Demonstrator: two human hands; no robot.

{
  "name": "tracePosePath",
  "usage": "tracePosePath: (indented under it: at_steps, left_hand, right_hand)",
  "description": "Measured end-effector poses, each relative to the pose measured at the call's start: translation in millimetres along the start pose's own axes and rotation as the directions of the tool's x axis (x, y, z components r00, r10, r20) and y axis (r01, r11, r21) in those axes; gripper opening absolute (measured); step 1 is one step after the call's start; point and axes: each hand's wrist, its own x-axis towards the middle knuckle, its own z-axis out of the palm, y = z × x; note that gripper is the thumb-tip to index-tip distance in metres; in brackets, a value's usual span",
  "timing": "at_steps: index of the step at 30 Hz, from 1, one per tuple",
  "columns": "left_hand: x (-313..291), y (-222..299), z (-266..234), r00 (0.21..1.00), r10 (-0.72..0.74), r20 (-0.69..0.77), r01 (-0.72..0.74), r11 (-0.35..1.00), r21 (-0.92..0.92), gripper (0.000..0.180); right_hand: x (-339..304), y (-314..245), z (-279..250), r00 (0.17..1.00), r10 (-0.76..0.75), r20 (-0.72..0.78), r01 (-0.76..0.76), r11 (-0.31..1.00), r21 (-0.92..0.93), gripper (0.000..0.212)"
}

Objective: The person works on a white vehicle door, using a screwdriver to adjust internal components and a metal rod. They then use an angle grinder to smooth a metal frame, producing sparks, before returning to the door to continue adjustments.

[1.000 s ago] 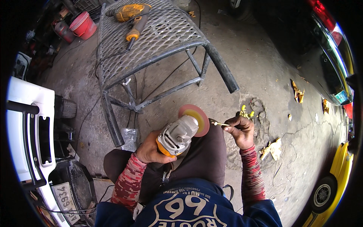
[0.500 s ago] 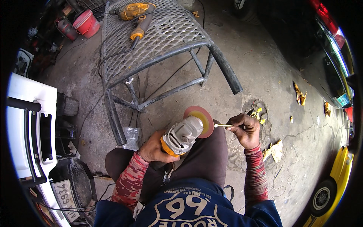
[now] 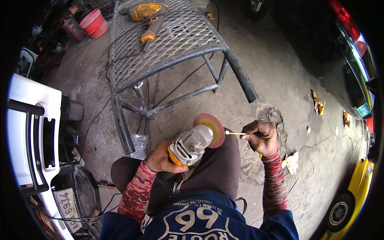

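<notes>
My left hand (image 3: pixel 159 157) is closed around the body of an angle grinder (image 3: pixel 189 149), silver at its head and yellow-orange lower down. The grinder is tilted over my lap, and its round disc (image 3: pixel 216 132), reddish at the rim and yellowish inside, faces right. Between thumb and fingers, my right hand (image 3: pixel 261 138) pinches a thin pale yellow stick (image 3: pixel 236 133) with a small rounded whitish end. That end points left and lies close beside the disc's rim; whether they touch I cannot tell.
Ahead stands a metal mesh stand (image 3: pixel 176 40) with a yellow-and-grey power tool (image 3: pixel 150 26) and its cord on top. A white bumper (image 3: pixel 34 96) is at the left, a red bucket (image 3: pixel 94 23) behind. A clear plastic bag (image 3: pixel 139 146) and crumpled paper (image 3: pixel 291 163) lie on the floor.
My hands, the grinder and the stick keep nearly the same places, with slight shifts. The view has moved a little. Yellow bits seen earlier beside my right hand no longer show.
</notes>
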Motion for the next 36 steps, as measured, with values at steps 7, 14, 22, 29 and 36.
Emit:
tracePosePath:
  at_steps: [7, 14, 22, 29, 36]
  left_hand:
    - [1, -3, -2, 0.999, 0.053, 0.006, -0.053, 0.995, 0.082, 0.055]
    - [1, -2, -2, 1.0, -0.003, 0.008, 0.003, 1.0, 0.029, 0.059]
    - [-2, 0, -5, 0.999, -0.005, 0.053, 0.0, 0.995, 0.097, 0.063]
    - [0, -6, -4, 0.999, 0.033, 0.014, -0.034, 0.994, 0.105, 0.061]
    - [1, -5, -7, 0.998, -0.043, 0.042, 0.043, 0.999, 0.021, 0.06]
  right_hand:
    - [-1, 2, -1, 1.0, 0.021, 0.001, -0.021, 0.999, 0.034, 0.017]
    - [-9, 4, 0, 0.989, 0.144, -0.009, -0.14, 0.971, 0.194, 0.016]
    - [-15, 16, 6, 0.979, 0.202, -0.013, -0.188, 0.932, 0.311, 0.014]
    - [-18, 16, 11, 0.966, 0.259, 0.01, -0.25, 0.922, 0.296, 0.015]
    - [-21, 22, 9, 0.95, 0.302, 0.082, -0.306, 0.842, 0.444, 0.012]
